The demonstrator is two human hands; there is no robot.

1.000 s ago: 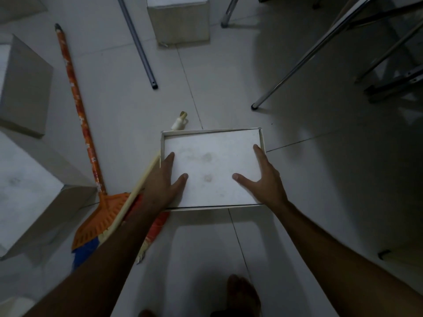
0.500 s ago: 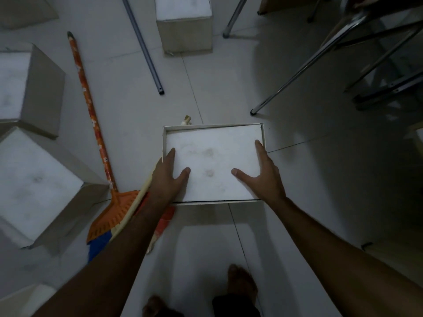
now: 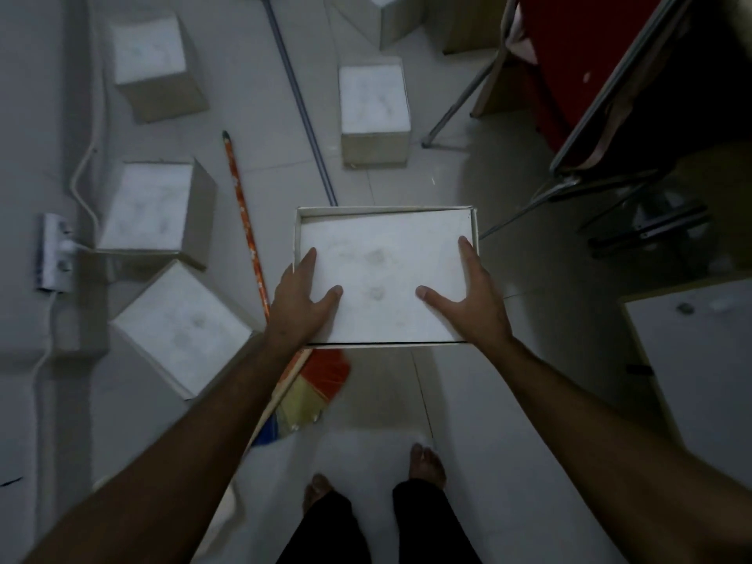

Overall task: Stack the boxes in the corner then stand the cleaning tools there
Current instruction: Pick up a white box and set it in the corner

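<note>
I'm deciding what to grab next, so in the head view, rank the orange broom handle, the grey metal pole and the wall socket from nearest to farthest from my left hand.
1. Orange broom handle: just left of the left hand, running beside it.
2. Grey metal pole: ahead, its end near the held box's far edge.
3. Wall socket: far left, by the wall.

The box (image 3: 384,274) hides the near end of the grey pole (image 3: 301,103), whose far end runs off the top edge. The left arm (image 3: 195,421) covers part of the broom (image 3: 313,384). The fingers of both hands are out of sight beneath the box.
</note>
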